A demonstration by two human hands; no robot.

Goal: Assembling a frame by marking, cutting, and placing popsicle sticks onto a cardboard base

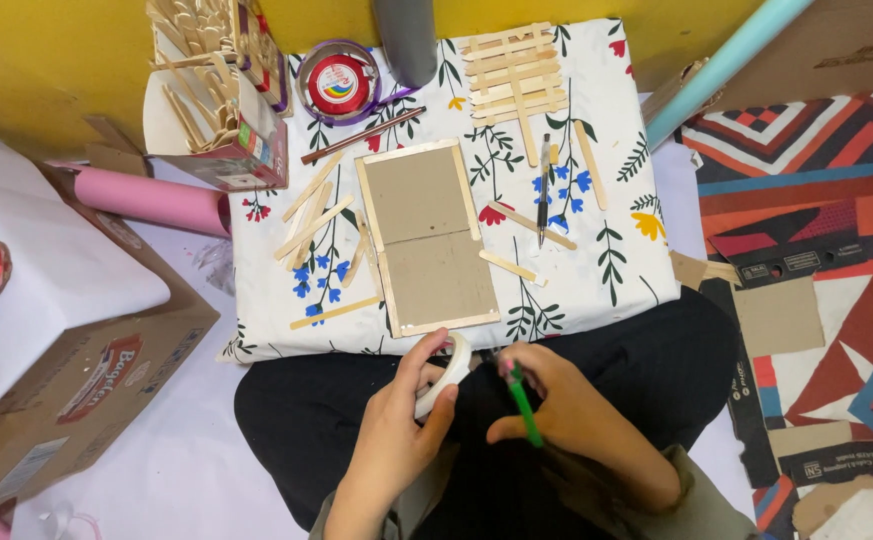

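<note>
My left hand (399, 412) grips a white roll of tape (448, 372) over my lap. My right hand (561, 404) is closed around a green-handled tool (522, 402), likely scissors, right beside the roll. Just beyond both hands, on a low table under a white floral cloth (611, 275), lies a brown cardboard panel (426, 235) edged with wooden craft sticks. Loose craft sticks (308, 222) lie to its left and right, and a black pen (543, 195) lies to its right.
A lattice of glued craft sticks (512, 75) sits at the table's far edge beside a grey tube (406, 38). A round tape tin (338, 82), a box of sticks (226, 90), a pink paper roll (151, 200), a cardboard box (86, 380) and cardboard scraps (778, 315) surround the table.
</note>
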